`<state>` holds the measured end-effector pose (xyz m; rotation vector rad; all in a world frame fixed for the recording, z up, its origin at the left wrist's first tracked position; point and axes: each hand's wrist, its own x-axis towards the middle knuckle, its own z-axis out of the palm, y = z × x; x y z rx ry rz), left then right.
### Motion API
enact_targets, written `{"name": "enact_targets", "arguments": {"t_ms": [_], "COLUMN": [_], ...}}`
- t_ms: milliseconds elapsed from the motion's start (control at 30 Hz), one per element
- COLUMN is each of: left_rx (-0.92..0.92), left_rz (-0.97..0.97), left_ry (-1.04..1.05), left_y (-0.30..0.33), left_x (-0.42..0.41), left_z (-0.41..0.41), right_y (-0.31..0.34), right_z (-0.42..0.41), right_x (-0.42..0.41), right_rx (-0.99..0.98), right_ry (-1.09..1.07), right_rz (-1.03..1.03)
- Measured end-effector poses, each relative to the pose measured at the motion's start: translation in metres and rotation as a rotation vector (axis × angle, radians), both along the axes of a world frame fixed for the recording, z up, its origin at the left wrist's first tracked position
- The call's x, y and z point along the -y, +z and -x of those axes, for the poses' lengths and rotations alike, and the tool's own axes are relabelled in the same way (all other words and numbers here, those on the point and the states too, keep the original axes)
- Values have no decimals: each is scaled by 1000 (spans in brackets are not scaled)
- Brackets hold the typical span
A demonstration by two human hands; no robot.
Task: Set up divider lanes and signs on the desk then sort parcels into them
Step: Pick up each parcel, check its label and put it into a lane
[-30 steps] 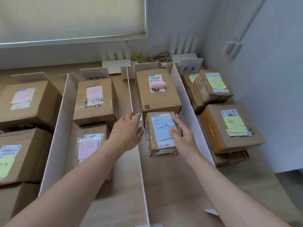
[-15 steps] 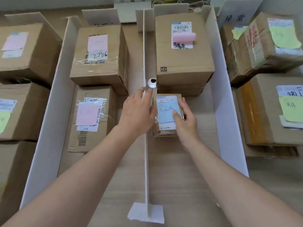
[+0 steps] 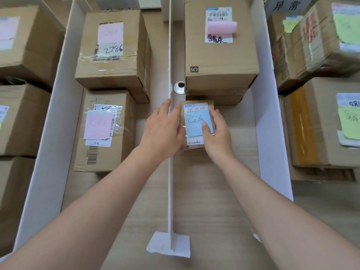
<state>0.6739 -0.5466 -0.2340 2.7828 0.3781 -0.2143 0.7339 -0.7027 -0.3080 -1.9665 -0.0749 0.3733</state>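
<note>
A small cardboard parcel (image 3: 196,112) with a blue sticky note lies in the lane right of the middle white divider (image 3: 170,182), just in front of a large box (image 3: 220,57) with a pink note. My left hand (image 3: 161,131) reaches over the divider and grips the parcel's left side. My right hand (image 3: 216,135) holds its right side, thumb on the blue note. Another white divider (image 3: 54,121) stands to the left and one more (image 3: 270,121) to the right. A sign (image 3: 282,6) with black characters stands at the far right.
The left-middle lane holds two boxes (image 3: 115,49) (image 3: 103,131) with pink notes. More boxes (image 3: 21,117) fill the far left, and boxes (image 3: 327,121) with green notes the far right. A round metal grommet (image 3: 179,87) sits in the wooden desk (image 3: 214,211).
My head has moved forward and tipped down, so the lanes now look nearer and seen from above. My left hand has come over the divider onto the small parcel.
</note>
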Motion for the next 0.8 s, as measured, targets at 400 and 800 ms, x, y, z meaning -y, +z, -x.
{"name": "enact_targets", "arguments": {"t_ms": [400,800], "left_rx": [36,178], "left_rz": [-126,-257], "left_ry": [98,355], "left_y": [80,220], "left_x": [15,-21], "left_z": [55,217], "right_y": [121,283], "right_z": [34,155], "right_x": [1,-59], "right_rx": [293,659], "right_ry": [386,630], "right_rz": [385,460]}}
